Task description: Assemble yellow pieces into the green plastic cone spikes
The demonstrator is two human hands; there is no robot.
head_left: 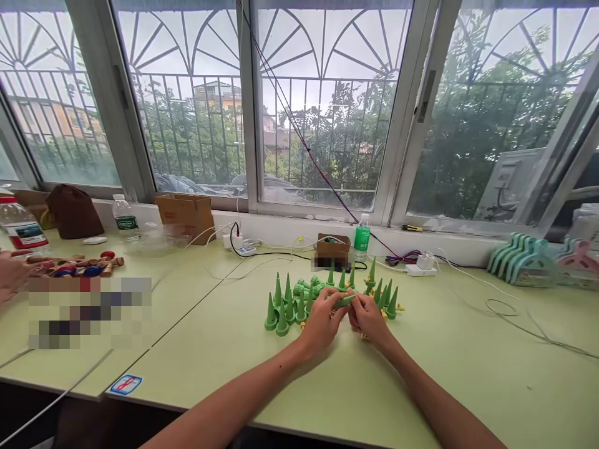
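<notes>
Close together over the table, my two hands meet around a green plastic plant-watering spike [345, 301]. My left hand [324, 317] is closed on it, thumb and fingers pinching its body. My right hand [370, 317] has its fingers pressed together at the spike's right end; what they pinch is hidden. Several more green spikes [282, 319] stand point-up to the left of my hands, and another group of spikes [392, 303] stands to the right. Small yellow pieces [400, 307] lie among them. Green ridged parts [302, 288] lie just behind my left hand.
Behind the spikes stand a small cardboard box [333, 247] and a green-labelled bottle [362, 237]. Cables [276, 254] run along the wall to a power strip [421, 269]. Hangers [524, 265] are at the right. Another person's hand [13, 271] is near wooden toys [91, 269] at the left.
</notes>
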